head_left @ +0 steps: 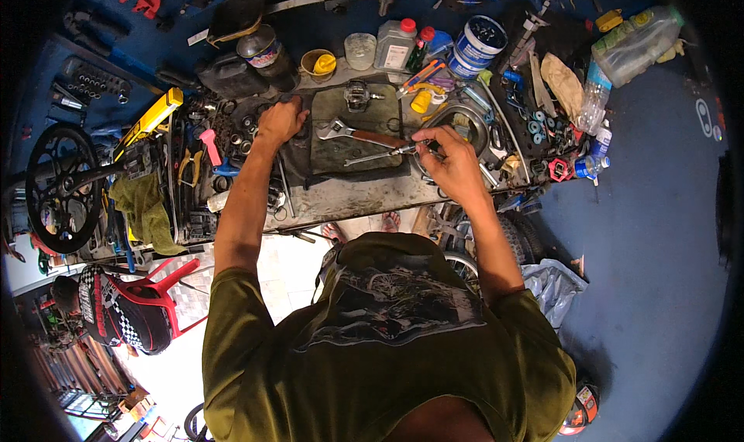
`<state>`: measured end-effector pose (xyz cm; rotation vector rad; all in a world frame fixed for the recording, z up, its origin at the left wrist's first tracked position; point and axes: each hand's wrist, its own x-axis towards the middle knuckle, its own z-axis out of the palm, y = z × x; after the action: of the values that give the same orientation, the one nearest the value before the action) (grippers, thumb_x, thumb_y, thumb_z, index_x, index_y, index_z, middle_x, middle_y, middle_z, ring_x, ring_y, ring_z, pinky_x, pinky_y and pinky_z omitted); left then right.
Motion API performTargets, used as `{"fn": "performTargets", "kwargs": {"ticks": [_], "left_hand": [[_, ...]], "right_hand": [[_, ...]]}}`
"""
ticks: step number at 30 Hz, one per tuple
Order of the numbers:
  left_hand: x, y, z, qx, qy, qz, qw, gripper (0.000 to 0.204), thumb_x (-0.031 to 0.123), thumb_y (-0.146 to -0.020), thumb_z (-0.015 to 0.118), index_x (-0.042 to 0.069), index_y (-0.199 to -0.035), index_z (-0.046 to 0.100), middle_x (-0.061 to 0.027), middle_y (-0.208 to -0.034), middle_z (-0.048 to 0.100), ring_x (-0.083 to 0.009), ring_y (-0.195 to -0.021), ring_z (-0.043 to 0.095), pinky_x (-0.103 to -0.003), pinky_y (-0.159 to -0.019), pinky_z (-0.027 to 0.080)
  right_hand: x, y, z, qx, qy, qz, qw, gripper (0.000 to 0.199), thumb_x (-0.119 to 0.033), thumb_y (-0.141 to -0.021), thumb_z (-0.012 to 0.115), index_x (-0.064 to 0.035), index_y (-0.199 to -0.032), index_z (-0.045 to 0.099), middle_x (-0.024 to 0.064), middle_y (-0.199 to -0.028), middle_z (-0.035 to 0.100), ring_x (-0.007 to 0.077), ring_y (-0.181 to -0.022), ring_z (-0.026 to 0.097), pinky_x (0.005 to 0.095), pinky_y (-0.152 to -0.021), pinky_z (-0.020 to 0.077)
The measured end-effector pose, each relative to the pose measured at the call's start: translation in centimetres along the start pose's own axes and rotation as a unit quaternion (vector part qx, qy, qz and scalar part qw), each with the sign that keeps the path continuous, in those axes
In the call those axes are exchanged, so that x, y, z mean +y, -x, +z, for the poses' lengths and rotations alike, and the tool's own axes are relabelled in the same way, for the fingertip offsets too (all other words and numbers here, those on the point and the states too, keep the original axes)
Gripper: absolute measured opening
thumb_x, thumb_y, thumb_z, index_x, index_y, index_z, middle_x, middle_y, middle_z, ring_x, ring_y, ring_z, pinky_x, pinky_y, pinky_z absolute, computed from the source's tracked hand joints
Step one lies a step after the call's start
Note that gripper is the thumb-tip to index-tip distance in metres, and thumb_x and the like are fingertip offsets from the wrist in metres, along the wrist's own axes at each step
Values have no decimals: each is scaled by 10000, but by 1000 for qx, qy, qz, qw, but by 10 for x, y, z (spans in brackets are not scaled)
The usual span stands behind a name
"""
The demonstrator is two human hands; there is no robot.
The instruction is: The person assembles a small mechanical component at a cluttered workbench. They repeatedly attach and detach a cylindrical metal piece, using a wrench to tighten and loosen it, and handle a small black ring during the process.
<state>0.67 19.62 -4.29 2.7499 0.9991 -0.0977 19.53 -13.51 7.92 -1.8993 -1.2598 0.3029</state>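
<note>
While the right hand [446, 159] has its fingers closed on the right end of a slim silver tool [380, 156], shaft pointing left over the green mat [327, 159], the adjustable wrench [364, 135] lies just far of it, handle end right by those fingers, contact unclear. Left hand [283, 122] is down at the mat's left edge; can't tell if its fingers grip anything. Pedal [356, 96] sits on the mat's far part, apart from both hands.

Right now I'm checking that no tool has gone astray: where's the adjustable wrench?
In the head view, the adjustable wrench is over the olive mat, left of the right hand and below the shiny metal part.
</note>
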Motion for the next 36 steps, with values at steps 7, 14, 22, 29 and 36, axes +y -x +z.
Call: {"fn": "performTargets", "kwargs": {"ticks": [7, 14, 22, 29, 36], "left_hand": [[62, 37, -12, 226, 241, 95, 939, 431, 263, -811, 782, 70, -1162, 624, -186, -1186, 613, -371, -1094, 573, -438, -957, 463], [167, 116, -40, 143, 393, 132, 899, 332, 111, -853, 742, 36, -1163, 654, -152, -1136, 664, -315, -1040, 673, -394, -895, 530], [141, 139, -34, 82, 589, 28, 803, 212, 80, -953, 655, 18, -1155, 675, -76, -1050, 723, -105, -946, 626, -280, -851, 491], [135, 150, -43, 79, 553, -19, 829, 244, 61, -945, 653, 33, -1186, 675, -94, -1076, 694, -156, -963, 637, -291, -849, 492], [125, 145, -32, 95, 564, 42, 819, 264, 20, -929, 640, 37, -1190, 674, -120, -1106, 662, -207, -1021, 639, -322, -872, 508]], "right_hand": [[1, -7, 8, 1, -30, -10, 1000, 212, -39, -852, 713, -75, -1061, 696, 66, -907, 640, 146, -681, 571, 274, -598, 454], [-20, -19, 35, -26, -80, -55, 995, 193, -40, -867, 714, -63, -1056, 684, 30, -897, 606, 128, -709, 570, 249, -619, 458], [-4, -23, 49, -1, -203, -25, 979, 408, -344, -1063, 466, -13, -969, 686, -1, -815, 554, 87, -689, 520, 238, -635, 441], [-2, -5, 58, -84, -449, 179, 871, 152, -162, -999, 605, -13, -1025, 621, 40, -781, 630, 109, -642, 573, 243, -555, 444], [-3, 7, 69, -127, -447, 180, 867, 141, -127, -975, 644, -17, -1051, 599, 85, -877, 693, 136, -753, 666, 249, -579, 488]]}}
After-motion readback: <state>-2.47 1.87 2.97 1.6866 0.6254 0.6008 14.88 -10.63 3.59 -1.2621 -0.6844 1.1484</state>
